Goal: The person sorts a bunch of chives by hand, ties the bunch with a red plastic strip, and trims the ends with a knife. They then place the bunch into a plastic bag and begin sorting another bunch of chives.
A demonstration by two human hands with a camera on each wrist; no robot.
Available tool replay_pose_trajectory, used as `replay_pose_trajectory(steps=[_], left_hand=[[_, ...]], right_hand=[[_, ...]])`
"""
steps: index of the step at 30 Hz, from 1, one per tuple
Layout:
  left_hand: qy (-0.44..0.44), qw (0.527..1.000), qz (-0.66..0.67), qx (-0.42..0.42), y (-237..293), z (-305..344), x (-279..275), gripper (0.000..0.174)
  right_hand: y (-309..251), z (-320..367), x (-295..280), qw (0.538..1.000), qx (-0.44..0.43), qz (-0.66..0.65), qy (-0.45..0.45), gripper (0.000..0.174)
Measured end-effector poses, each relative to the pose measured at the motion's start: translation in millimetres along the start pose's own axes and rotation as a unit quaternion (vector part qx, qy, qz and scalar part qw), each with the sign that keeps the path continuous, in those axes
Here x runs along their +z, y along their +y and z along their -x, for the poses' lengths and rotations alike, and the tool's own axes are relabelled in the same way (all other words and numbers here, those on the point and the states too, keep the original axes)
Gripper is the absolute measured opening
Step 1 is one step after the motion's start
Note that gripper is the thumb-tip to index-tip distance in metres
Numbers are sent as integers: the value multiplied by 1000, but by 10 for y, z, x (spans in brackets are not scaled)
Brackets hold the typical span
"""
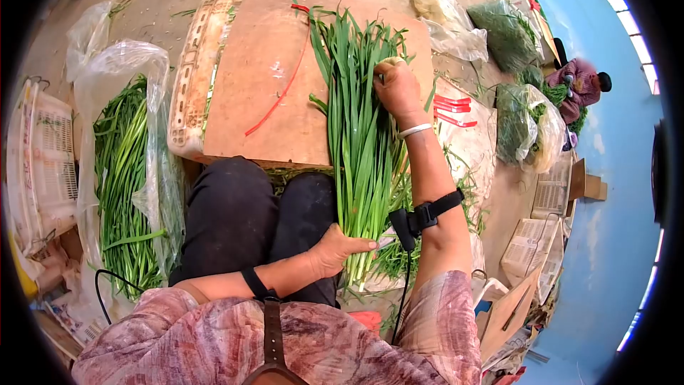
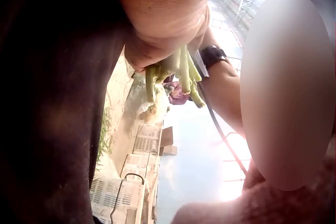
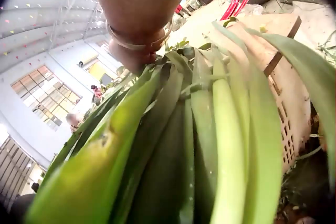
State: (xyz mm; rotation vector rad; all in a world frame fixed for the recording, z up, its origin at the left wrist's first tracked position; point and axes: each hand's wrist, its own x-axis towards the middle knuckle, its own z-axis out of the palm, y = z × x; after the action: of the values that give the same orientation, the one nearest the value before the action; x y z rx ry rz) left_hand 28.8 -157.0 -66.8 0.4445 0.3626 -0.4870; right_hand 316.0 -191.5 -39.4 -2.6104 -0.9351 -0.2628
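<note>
A long bunch of green leafy stalks (image 1: 360,128) lies over the right part of a wooden board (image 1: 256,93), its pale ends toward the person. The left hand (image 1: 333,251) grips the pale lower ends, thumb across them; stalk ends (image 2: 184,74) stick out below that hand (image 2: 165,14) in the left wrist view. At the leafy upper part, the right hand (image 1: 399,89) has curled fingers on the bunch's right side; in the right wrist view the leaves (image 3: 202,129) hide its fingertips. A red strip (image 1: 281,96) lies on the board left of the bunch.
Several short red strips (image 1: 453,105) lie to the right of the board. An open plastic bag of green stalks (image 1: 128,185) stands at the left. Filled bags (image 1: 504,36), crates (image 1: 531,242) and another person (image 1: 576,89) are at the right.
</note>
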Motion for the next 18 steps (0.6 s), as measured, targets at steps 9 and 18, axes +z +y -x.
replay_pose_trajectory(steps=[9, 18], left_hand=[[-22, 999, -48, 10, 62, 111, 102, 37], [-39, 999, 15, -31, 99, 118, 67, 26]], right_hand=[[669, -825, -1174, 964, 190, -78, 169, 22], [1445, 614, -3190, 834, 290, -336, 329, 20]])
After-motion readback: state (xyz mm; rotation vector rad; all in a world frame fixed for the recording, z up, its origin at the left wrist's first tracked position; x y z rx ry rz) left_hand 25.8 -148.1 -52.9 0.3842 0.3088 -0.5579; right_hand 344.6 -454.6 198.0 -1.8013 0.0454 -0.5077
